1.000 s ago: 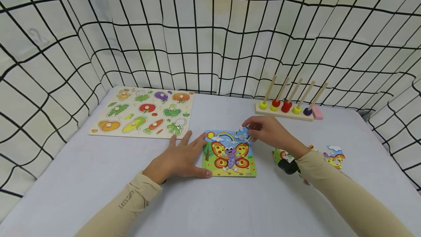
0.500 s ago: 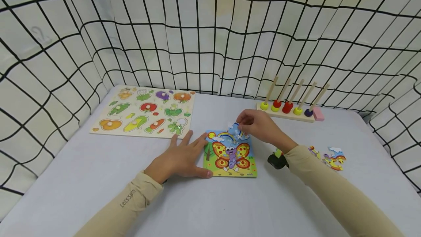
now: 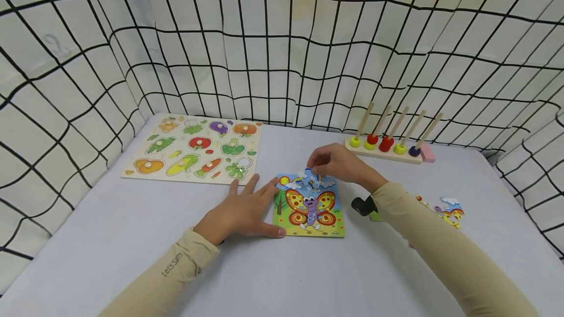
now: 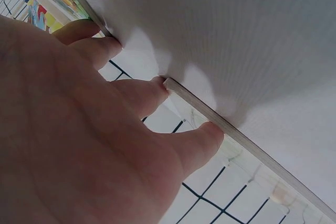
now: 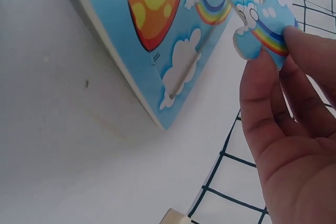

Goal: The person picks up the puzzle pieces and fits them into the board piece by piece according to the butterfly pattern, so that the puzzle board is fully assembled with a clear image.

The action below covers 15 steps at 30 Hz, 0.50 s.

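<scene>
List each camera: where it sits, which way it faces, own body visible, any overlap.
Head: worn on the head, forward and down over the table; left hand, right hand and sleeves show.
Left wrist: on that wrist, facing the fingers and a board's edge; palm shows.
Right wrist: on that wrist, facing the puzzle piece; pinching fingers show.
Shared: head and right wrist both see the piece and butterfly board.
</scene>
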### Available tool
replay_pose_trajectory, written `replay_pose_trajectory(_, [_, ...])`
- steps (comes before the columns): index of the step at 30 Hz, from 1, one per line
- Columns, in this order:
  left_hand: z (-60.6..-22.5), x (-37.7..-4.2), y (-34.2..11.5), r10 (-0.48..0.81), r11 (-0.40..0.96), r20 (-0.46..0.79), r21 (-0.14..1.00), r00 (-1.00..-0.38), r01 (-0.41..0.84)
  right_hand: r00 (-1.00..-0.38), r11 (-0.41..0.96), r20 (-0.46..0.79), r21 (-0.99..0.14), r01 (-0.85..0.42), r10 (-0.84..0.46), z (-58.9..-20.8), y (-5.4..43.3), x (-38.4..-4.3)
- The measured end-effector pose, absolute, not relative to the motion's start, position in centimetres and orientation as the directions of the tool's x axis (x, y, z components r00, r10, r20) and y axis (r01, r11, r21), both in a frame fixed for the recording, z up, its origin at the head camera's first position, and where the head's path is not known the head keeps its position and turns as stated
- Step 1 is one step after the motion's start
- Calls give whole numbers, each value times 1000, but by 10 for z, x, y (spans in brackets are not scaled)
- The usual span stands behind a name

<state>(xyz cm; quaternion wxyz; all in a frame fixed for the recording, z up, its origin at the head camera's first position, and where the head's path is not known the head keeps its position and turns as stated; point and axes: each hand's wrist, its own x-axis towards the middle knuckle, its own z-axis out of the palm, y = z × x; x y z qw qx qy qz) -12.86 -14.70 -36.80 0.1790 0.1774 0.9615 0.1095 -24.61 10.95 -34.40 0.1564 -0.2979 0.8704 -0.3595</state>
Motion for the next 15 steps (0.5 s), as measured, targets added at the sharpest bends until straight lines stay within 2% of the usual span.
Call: replay_pose_trajectory(15, [-367, -128, -147, 388, 911, -304, 270, -870, 312, -733, 596, -82, -646, -477, -675, -356, 91, -246])
